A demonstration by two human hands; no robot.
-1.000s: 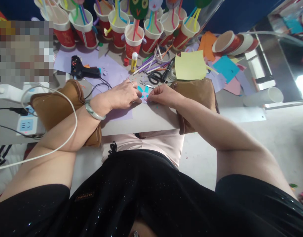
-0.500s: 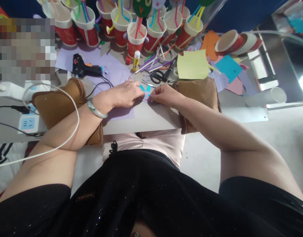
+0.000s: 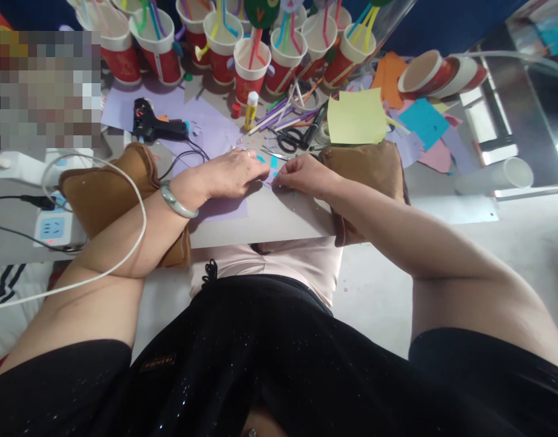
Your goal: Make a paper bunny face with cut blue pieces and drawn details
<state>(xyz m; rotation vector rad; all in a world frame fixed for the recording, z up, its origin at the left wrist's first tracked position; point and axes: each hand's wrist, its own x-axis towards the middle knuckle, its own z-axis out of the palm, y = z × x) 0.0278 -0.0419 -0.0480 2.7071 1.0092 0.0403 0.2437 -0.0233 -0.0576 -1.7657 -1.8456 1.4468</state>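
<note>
Both hands are close together at the table's front, over a small light purple paper piece [image 3: 270, 177] with blue bits beside it. My left hand [image 3: 237, 174], with a ring and a bracelet, lies palm down with its fingers on the left side of that piece. My right hand [image 3: 306, 175] is closed in a pinch at the piece's right edge; what the fingertips hold is too small to name. Just behind them are black-handled scissors [image 3: 289, 141]. A purple sheet [image 3: 222, 206] lies partly under my left hand. A yellow glue stick [image 3: 250, 111] stands further back.
Red and white paper cups [image 3: 250, 73] with coloured straws line the back. A black glue gun [image 3: 158, 127] rests at left near a power strip [image 3: 52, 227]. Brown cushions [image 3: 119, 197] flank the hands. Yellow paper [image 3: 355, 115] and a blue sheet [image 3: 423, 124] lie at right.
The fingers of my left hand have shifted slightly to the right across the small piece. My right hand has barely moved and stays pinched.
</note>
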